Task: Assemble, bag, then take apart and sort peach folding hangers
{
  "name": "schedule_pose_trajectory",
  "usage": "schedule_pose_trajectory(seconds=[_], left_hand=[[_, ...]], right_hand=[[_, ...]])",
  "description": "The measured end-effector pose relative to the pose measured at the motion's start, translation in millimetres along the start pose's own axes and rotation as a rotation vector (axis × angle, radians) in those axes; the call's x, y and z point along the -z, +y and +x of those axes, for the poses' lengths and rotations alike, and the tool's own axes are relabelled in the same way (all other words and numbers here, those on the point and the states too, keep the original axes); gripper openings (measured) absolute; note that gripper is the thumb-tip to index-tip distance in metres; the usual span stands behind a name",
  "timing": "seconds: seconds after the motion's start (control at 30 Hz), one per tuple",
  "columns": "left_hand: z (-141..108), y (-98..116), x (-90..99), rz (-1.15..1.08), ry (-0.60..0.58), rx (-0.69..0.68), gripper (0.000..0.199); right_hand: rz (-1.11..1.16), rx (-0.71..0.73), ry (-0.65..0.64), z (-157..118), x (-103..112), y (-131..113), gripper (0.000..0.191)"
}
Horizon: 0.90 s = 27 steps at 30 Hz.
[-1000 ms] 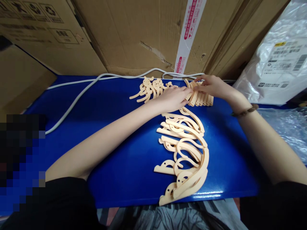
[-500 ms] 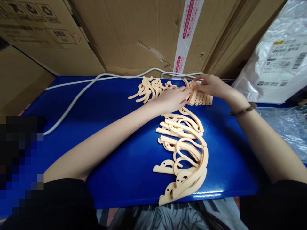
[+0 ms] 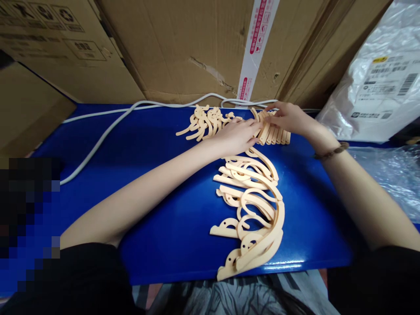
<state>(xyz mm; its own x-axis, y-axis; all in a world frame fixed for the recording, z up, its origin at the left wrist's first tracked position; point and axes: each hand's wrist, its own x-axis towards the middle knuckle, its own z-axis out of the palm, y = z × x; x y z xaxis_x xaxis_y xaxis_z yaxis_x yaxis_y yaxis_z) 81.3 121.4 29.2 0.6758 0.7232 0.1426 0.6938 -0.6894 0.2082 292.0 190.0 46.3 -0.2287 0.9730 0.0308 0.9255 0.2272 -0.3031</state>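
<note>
A row of straight pale wooden strips (image 3: 278, 134) lies side by side near the back of the blue table. At the row's left end, my left hand (image 3: 239, 133) rests with its fingers stretched out and thumb apart, touching the strips. From the right, my right hand (image 3: 290, 118) reaches over the same row, fingers apart and their tips on the strips. Parts of the strips are hidden beneath both hands. Behind my left wrist sits a pile of small curved wooden pieces (image 3: 205, 120). Larger curved wooden pieces (image 3: 278, 214) overlap in a column running toward the front edge.
Cardboard boxes (image 3: 183, 48) stand along the back of the blue table (image 3: 164, 245). A white cable (image 3: 108, 133) runs across the left and rear. On the right are a white plastic parcel (image 3: 377, 83) and clear plastic wrap (image 3: 393, 175).
</note>
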Motion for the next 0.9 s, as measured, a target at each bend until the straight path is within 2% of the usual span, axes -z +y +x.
schedule_pose_trajectory(seconds=[0.1, 0.3, 0.53, 0.67, 0.73, 0.83, 0.9], left_hand=[[-0.2, -0.1, -0.3, 0.009, 0.005, -0.012, 0.039], [-0.9, 1.2, 1.9, 0.009, -0.022, -0.001, 0.041], [1.5, -1.6, -2.0, 0.002, -0.008, -0.01, 0.04], [0.4, -2.0, -0.7, -0.012, -0.019, -0.014, 0.043], [-1.3, -0.5, 3.6, -0.022, -0.043, -0.014, 0.043], [-3.1, 3.0, 15.0, -0.033, -0.076, -0.021, 0.046], [-3.6, 4.7, 24.0, -0.048, -0.051, -0.044, 0.049]], right_hand=[[0.007, 0.015, 0.021, 0.9, -1.2, 1.3, 0.044], [0.054, -0.022, -0.031, -0.1, 1.3, -0.9, 0.042], [0.066, 0.004, -0.028, -1.8, 2.0, -2.9, 0.04], [0.09, 0.001, -0.029, -1.2, 4.2, -4.1, 0.043], [0.093, 0.001, -0.009, -4.9, 14.0, -9.8, 0.045], [0.098, 0.016, 0.057, -22.0, 43.8, -32.2, 0.045], [0.202, 0.117, 0.139, -42.2, 67.9, -55.4, 0.046]])
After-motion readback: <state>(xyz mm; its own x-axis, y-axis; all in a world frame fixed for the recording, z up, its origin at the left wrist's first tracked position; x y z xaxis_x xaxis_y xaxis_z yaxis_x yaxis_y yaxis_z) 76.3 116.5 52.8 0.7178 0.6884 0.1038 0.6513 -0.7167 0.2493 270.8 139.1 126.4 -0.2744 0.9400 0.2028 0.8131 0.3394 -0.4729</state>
